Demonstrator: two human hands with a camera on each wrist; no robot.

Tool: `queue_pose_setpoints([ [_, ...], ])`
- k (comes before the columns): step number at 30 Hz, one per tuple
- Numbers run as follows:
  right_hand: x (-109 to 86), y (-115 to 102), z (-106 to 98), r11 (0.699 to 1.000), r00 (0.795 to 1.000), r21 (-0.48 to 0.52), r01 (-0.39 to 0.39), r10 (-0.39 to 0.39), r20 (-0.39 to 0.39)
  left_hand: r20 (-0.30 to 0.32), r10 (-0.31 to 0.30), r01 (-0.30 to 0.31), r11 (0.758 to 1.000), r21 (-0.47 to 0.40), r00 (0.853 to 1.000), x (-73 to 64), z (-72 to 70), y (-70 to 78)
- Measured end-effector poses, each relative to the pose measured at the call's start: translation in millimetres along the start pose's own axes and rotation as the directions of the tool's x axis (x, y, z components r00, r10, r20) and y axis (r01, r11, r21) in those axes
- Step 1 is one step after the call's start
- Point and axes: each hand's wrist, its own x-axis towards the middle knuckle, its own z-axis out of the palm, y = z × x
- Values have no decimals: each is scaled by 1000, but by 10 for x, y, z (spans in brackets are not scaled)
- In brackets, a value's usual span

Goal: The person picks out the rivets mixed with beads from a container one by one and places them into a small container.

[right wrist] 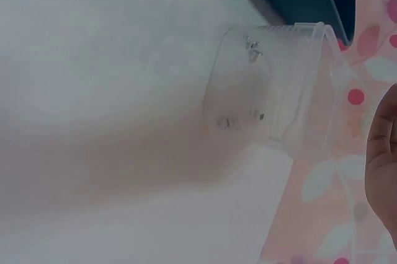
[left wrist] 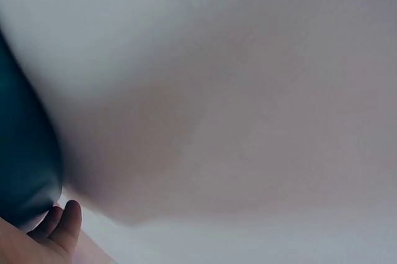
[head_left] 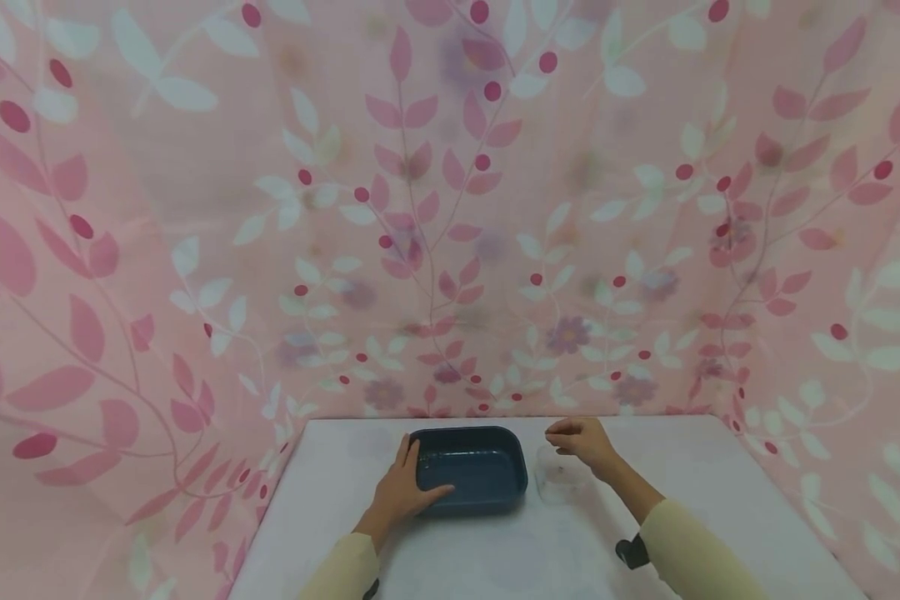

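Note:
A dark blue rectangular dish (head_left: 468,475) stands on the white table. My left hand (head_left: 405,490) holds its near left corner, fingers along the left side and thumb over the front rim. In the left wrist view, the dish's outer wall (left wrist: 25,134) meets the fingertips of my left hand (left wrist: 49,239). A clear plastic tub (right wrist: 273,84), with a few small shiny bits seen through it, stands right of the dish. Above the tub, my right hand (head_left: 587,442) has bent fingers, tips brought near the thumb. Whether something small is between them cannot be made out.
The white table (head_left: 510,558) ends at a back edge just behind the dish. A pink curtain with a leaf pattern (head_left: 450,208) hangs behind and at both sides. Dark straps (head_left: 633,552) sit at the wrists.

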Motion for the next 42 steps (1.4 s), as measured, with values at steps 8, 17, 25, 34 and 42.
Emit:
queue_pose_setpoints([
  [8,-172,128,-120,990,996,-115,-82,77,-52,31,-10,11,999,-35,999,-60,89,-96],
  [17,-247,266,-190,978,993,-179,-108,96,-75,76,-8,18,990,-139,997,-121,-43,-101],
  [25,-288,333,-200,962,997,-262,-78,70,-38,71,10,3,984,-181,997,-170,-108,-178],
  [34,-292,340,-221,943,999,-330,-26,15,-36,106,29,-14,990,-143,994,-48,-154,-154],
  [42,-261,304,-193,909,1000,-417,15,-18,-3,143,15,3,992,-124,990,-62,-120,-191],
])
